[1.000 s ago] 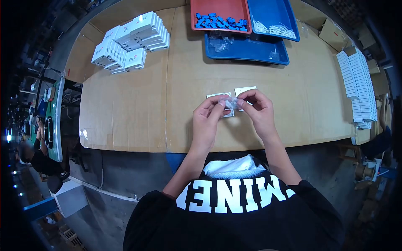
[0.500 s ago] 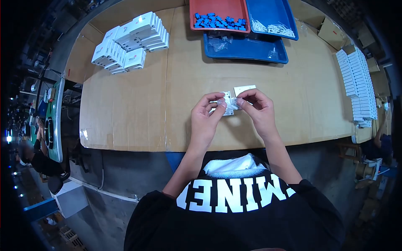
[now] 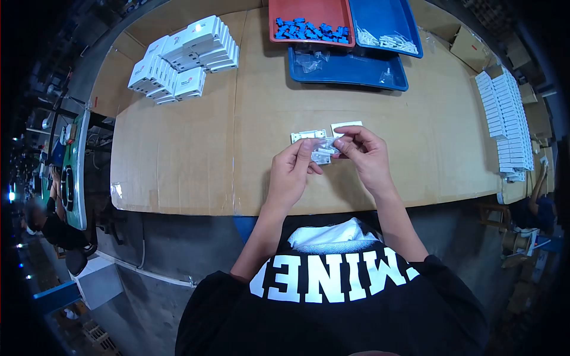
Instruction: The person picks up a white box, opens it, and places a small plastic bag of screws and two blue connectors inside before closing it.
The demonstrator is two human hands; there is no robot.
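A small clear plastic bag (image 3: 322, 143) is stretched between my two hands above the cardboard-covered table. My left hand (image 3: 291, 169) pinches its left end between thumb and fingers. At the other end, the thumb and index finger of my right hand (image 3: 365, 151) are closed on it. Something pale shows through the plastic, but I cannot make out what. Just beyond and partly under the bag lies an open white plastic housing (image 3: 301, 136), its lower part hidden by my hands. Beside it, a flat white cover (image 3: 345, 126) is half covered by my right fingers.
Stacks of white boxes (image 3: 189, 44) stand at the back left, with taller stacks (image 3: 509, 121) at the right edge. A red tray (image 3: 312, 9) holds blue pieces; a blue tray (image 3: 380, 18) holds white sticks. The lower blue tray (image 3: 350, 71) holds clear bags. Other people work at both sides.
My left fingers have shifted left and turned, drawing the clear bag out longer between both hands. More of the white housing beneath now shows. My right hand has barely moved.
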